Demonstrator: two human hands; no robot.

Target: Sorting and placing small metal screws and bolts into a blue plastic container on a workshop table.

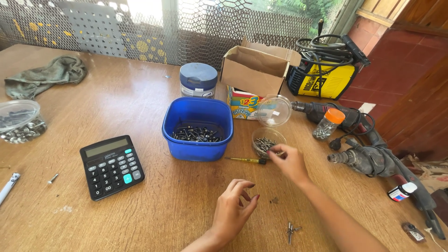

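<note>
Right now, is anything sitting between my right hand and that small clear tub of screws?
Nothing visible does. The right hand is already at the near rim of the small clear tub, fingertips about touching it. The yellow screwdriver lies just left of the hand, beside the blue bin, not in between.

right hand (290,161) pinching (fingers together); left hand (234,208) half-curled.

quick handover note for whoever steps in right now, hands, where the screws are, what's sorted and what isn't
Left hand: empty, fingers curled, hovering over the wooden table.
Right hand: fingertips at the rim of the small clear cup; whether its grip pinches a screw cannot be told.
Screws lie in the small clear cup and in the blue tub.
Left: a few loose fasteners on the table near the hands.
</note>
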